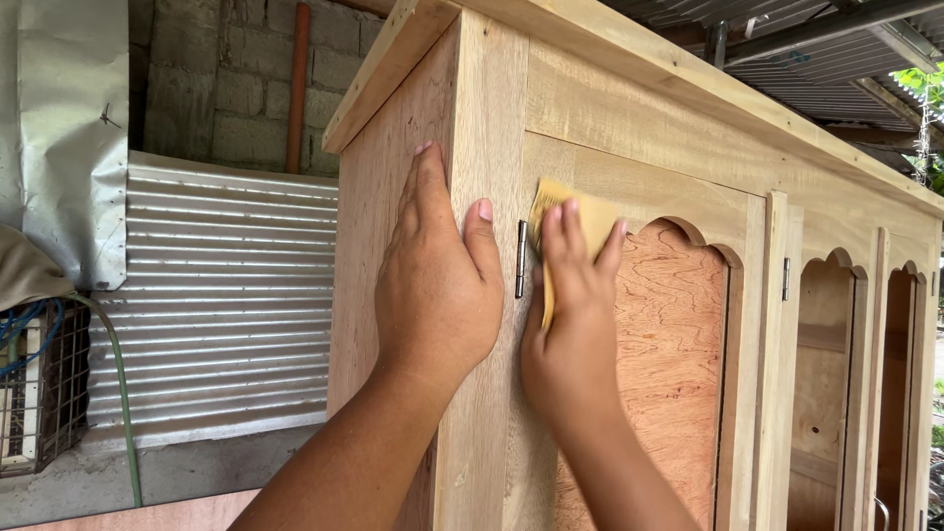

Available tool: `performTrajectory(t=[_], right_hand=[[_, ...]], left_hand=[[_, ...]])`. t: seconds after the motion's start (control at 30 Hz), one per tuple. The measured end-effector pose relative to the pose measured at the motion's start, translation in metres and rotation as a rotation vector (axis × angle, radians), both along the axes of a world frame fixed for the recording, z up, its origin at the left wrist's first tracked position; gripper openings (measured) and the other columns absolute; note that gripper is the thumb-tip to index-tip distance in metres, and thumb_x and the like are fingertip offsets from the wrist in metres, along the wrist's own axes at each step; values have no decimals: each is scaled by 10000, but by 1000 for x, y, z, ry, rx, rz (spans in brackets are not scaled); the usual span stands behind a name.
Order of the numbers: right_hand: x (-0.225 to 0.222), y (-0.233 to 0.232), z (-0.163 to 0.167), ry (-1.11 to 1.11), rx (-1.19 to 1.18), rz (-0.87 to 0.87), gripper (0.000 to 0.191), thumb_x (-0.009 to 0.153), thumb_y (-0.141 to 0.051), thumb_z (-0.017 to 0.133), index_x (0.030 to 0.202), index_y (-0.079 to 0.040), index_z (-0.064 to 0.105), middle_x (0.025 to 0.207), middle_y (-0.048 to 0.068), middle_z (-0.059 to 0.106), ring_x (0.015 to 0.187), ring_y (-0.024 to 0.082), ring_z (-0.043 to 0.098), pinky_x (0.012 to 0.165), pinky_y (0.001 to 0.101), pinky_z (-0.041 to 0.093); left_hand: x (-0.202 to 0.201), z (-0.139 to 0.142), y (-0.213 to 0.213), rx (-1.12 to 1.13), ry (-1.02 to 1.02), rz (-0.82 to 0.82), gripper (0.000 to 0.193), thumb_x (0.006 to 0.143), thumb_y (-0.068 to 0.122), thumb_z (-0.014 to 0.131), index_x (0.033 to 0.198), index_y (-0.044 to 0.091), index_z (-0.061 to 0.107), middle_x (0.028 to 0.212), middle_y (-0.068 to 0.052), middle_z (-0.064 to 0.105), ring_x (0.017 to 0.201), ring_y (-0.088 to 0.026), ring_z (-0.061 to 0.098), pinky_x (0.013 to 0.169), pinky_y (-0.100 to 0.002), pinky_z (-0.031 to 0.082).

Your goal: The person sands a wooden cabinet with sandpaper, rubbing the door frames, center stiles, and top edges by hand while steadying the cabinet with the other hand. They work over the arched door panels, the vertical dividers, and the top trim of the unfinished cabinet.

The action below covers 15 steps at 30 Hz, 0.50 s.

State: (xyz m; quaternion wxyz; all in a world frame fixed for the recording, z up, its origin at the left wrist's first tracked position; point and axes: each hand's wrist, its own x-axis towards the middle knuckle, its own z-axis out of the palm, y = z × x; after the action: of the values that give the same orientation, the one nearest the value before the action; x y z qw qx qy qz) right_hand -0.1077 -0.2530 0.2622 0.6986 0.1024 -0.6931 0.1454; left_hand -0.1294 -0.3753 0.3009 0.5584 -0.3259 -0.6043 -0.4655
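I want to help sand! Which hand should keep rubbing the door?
Probably the right hand: it already presses the sandpaper on the cabinet door. The left hand rests flat on the corner post.

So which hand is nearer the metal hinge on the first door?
Right. The right hand presses sandpaper just beside the hinge; the left hand lies flat on the cabinet corner post, thumb close by.

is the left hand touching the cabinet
Touching. The head view shows the left hand laid flat on the cabinet at its corner post, palm and fingers pressed to the wood with no gap.
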Motion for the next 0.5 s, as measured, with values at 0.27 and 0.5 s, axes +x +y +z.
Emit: performTrajectory(t=[0.27, 0.5], right_hand=[[10, -5, 58, 27, -80, -41, 682, 890, 101, 497, 1545, -63, 403, 1650, 124, 324, 1551, 406, 17, 1254, 498, 109], [10, -11, 17, -17, -77, -96, 723, 862, 145, 438, 1557, -48, 392, 1654, 129, 327, 1557, 308, 189, 1249, 503, 81]], left_hand=[[1, 0, 1, 1, 26, 3, 618, 1029, 272, 477, 1546, 5, 272, 1572, -236, 407, 1370, -395, 500, 1066, -471, 441], [-1, 0, 2, -12, 10, 24, 612, 1038, 278, 463, 1544, -5, 269, 1571, -244, 402, 1379, -391, 492, 1081, -476, 423]])
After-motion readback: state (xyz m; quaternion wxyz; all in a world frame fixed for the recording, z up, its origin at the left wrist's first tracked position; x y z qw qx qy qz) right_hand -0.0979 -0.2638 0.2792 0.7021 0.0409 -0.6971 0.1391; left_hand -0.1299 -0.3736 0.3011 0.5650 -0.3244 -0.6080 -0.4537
